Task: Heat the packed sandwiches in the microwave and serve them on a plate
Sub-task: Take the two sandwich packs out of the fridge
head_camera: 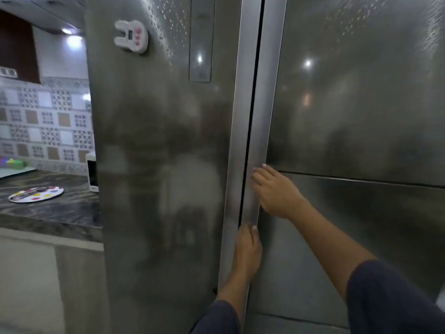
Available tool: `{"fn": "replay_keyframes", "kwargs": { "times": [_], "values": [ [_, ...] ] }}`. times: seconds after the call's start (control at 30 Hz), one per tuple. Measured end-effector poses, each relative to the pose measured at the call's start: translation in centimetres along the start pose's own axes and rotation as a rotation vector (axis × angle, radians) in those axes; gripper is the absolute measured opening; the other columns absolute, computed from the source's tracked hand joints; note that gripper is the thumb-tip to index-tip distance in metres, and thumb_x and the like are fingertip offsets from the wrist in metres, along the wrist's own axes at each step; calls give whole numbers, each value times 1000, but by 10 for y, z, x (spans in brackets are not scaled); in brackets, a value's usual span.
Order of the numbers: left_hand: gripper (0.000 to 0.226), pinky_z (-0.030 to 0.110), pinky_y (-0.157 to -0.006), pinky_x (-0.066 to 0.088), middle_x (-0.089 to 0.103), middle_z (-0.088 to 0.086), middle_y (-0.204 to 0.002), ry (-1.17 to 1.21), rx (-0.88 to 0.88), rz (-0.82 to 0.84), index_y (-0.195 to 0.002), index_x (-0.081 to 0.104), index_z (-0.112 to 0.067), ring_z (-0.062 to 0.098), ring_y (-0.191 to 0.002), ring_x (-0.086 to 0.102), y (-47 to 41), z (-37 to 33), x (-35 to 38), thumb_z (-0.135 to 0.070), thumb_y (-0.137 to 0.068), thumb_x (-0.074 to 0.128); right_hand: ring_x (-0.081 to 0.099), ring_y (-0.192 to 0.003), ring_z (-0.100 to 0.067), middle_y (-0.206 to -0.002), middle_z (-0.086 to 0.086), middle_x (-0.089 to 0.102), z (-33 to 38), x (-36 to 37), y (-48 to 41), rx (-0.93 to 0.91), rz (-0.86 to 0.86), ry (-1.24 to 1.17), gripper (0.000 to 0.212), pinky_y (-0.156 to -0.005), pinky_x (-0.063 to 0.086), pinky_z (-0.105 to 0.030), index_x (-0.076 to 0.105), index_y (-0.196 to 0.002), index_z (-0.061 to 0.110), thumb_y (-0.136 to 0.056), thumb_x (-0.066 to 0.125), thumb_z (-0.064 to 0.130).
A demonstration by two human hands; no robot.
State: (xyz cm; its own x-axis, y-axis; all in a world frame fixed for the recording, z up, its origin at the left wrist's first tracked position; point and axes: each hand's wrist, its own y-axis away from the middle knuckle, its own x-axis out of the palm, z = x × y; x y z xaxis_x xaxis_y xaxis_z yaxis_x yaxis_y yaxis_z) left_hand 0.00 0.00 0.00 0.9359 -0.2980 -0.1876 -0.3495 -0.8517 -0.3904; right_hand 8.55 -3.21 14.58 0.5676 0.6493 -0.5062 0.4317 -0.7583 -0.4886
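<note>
2 steel doors of a tall refrigerator (156, 141) fill most of the view, their long vertical handle strips meeting at a dark seam that runs top to bottom, leaning slightly off upright in the wide-angle picture. The left hand (248, 249) reaches up from a dark sleeve (216, 317) and sits at the lower part of that seam, fingers curled onto the edge of the right door's handle strip (258, 145); how far they wrap behind it cannot be told. The right hand (277, 191) is higher, against the same strip's right edge where it meets the door panel, fingers loosely spread and pointing up and left, closed on nothing. Neither hand carries anything.

No packed sandwiches show in the picture. The plate (36, 194) for serving, white with coloured spots, lies flat on the dark marbled counter (60, 213) at far left, well apart from both hands, with what looks like a utensil lying across it, its long axis running left to right. Just beside the refrigerator's left side stands a white appliance (92, 172), only its edge in view, which may be the microwave. A white rabbit-shaped timer (131, 36) sticks to the left door, ears pointing left. Patterned tiles (45, 121) back the counter.
</note>
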Motion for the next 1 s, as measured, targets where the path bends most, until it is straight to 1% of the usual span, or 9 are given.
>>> {"fn": "replay_keyframes", "kwargs": {
  "times": [0.07,0.13,0.23,0.43,0.57,0.67,0.77,0.9,1.0],
  "values": [
    [31,26,-74,39,53,7,-91,9,0,-14,-100,54,-6,17,-83,51,0,0,13,-27,-101,30,65,-100,-29,-98,-14,70,-9,7,-1,4,37,-28,46,-100,46,-43,75,-86,7,-76,34,27],
    [28,21,-65,36,47,5,-83,3,-39,-21,-91,49,-9,12,-72,44,0,0,18,-28,-101,30,65,-99,-30,-95,-15,70,-10,14,1,7,-15,-11,47,-101,46,-45,75,-82,6,-79,33,26],
    [28,13,-54,32,40,0,-73,-33,-50,-23,-80,43,-14,7,-63,36,-2,5,18,-29,-101,31,66,-99,-28,-94,-13,72,-2,16,2,15,37,9,51,-102,44,-43,75,-83,4,-78,29,26],
    [29,21,-52,29,40,-4,-68,-106,-88,54,-83,44,-10,7,-60,36,-9,2,10,-30,-100,31,67,-98,-28,-91,-14,73,6,9,0,90,100,-51,53,-98,48,-40,77,-76,4,-73,26,20],
    [30,13,-48,29,41,-5,-66,-99,-66,98,-73,43,-19,5,-59,37,4,-1,2,-28,-100,34,68,-95,-29,-85,-15,72,18,-5,8,188,60,-90,48,-94,51,-44,75,-73,1,-70,29,16],
    [29,18,-54,34,47,-3,-69,-49,-65,141,-73,45,-20,8,-63,42,25,-9,-6,-28,-99,37,67,-99,-29,-88,-14,72,31,-22,20,253,39,-91,44,-107,35,-39,74,-73,1,-68,32,14],
    [32,24,-56,32,45,-3,-68,-58,9,176,-67,42,-23,7,-60,39,55,-16,-14,-27,-98,39,62,-107,-29,-94,-14,69,43,-47,39,326,53,-86,43,-110,22,-35,72,-78,1,-67,33,15],
    [23,10,-56,33,50,-6,-74,-73,154,245,-84,55,-17,2,-63,44,103,-31,-23,-29,-98,41,48,-113,-28,-97,-14,65,52,-84,75,371,19,-103,37,-112,19,-37,67,-80,0,-70,35,15],
    [19,4,-72,37,50,-14,-91,-94,302,193,-107,57,-15,-4,-78,47,135,-48,-32,-26,-96,44,43,-113,-26,-96,-16,65,56,-113,104,397,-9,-93,33,-111,22,-38,65,-79,-1,-68,38,15]
  ]
}}
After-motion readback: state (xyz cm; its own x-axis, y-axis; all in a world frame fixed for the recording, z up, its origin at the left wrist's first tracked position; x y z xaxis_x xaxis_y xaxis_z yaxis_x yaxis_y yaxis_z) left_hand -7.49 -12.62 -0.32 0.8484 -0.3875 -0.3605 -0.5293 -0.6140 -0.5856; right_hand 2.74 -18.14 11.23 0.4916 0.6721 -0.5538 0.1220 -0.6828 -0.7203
